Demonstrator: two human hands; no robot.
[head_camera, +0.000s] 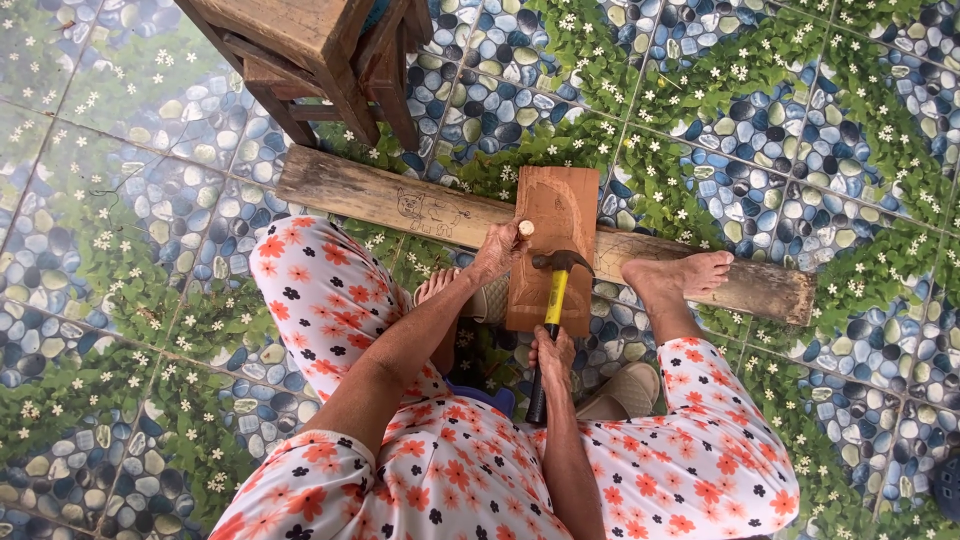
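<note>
At the top left a wooden stool (320, 50) stands on the patterned floor tiles (130, 200), its upper part cut off by the frame. A long weathered plank (380, 198) lies across the floor, bearing a faint pencil drawing that is hard to make out. A reddish board (553, 245) rests across the plank, near its middle, probably so the carving surface sits raised and steady. The left hand (497, 252) is closed around a chisel (524, 229) held upright on the board's left edge; only its pale handle end shows, the blade hidden by the fingers. The right hand (552, 352) grips the black lower handle of a yellow-shafted hammer (556, 275), head poised over the board just beside the chisel. A bare foot (680, 275) presses on the plank, seemingly to hold it still.
</note>
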